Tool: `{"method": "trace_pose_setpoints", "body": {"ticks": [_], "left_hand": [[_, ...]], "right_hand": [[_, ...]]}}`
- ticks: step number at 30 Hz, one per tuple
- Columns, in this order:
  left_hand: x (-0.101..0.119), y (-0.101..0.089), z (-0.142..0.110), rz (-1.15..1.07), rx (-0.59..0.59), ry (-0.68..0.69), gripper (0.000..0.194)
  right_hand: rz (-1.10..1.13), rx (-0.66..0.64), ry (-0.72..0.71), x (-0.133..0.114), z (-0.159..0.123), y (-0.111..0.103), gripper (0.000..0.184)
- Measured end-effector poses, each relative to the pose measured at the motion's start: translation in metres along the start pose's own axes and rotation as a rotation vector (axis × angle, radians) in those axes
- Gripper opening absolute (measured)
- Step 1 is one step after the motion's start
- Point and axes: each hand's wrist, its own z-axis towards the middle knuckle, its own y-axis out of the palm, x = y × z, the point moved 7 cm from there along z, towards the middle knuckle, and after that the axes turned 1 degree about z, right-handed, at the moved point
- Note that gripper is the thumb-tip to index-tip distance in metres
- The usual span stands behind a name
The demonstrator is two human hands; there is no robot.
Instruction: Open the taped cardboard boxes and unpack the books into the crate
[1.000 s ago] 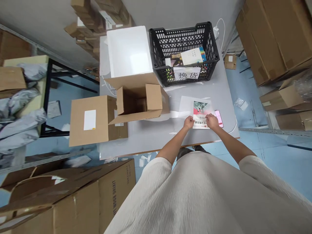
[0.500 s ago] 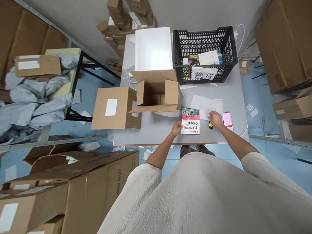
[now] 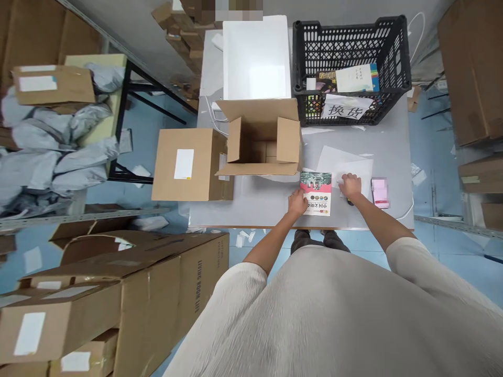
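Observation:
A red and white book point(image 3: 316, 193) lies flat on the grey table point(image 3: 267, 204), near its front edge. My left hand point(image 3: 297, 202) grips the book's left edge. My right hand point(image 3: 349, 186) rests curled on a white sheet of paper point(image 3: 346, 165) just right of the book, over a small dark and yellow object point(image 3: 349, 200) that it mostly hides. A pink phone point(image 3: 379, 191) lies to the right of that hand. An open, empty cardboard box point(image 3: 261, 140) stands just behind the book.
A black crate point(image 3: 349, 52) with books and a paper label sits at the back right, a white foam lid point(image 3: 255, 57) at the back left. A sealed carton point(image 3: 188, 165) overhangs the table's left edge. Large cartons crowd the floor on my left and the right side.
The book has been slid left off the paper with my left hand on it. My right hand let go of the book and moved onto the paper, over the small object.

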Motion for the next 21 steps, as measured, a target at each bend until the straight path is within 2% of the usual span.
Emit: {"method": "trace_pose_setpoints", "body": {"ticks": [3, 12, 18, 21], "left_hand": [[0.022, 0.007, 0.0, -0.028, -0.066, 0.124, 0.039], [0.058, 0.014, 0.013, -0.086, -0.126, 0.265, 0.037], [0.078, 0.017, 0.019, -0.057, -0.178, 0.257, 0.039], [0.083, 0.019, 0.02, -0.061, -0.195, 0.233, 0.038]], "right_hand": [[-0.023, -0.016, 0.009, 0.001, 0.007, 0.002, 0.039], [-0.099, -0.085, -0.085, -0.003, 0.017, 0.0, 0.032], [-0.167, -0.153, -0.146, -0.013, 0.016, -0.003, 0.031], [-0.183, -0.142, -0.156, -0.013, 0.019, -0.014, 0.033]]}}
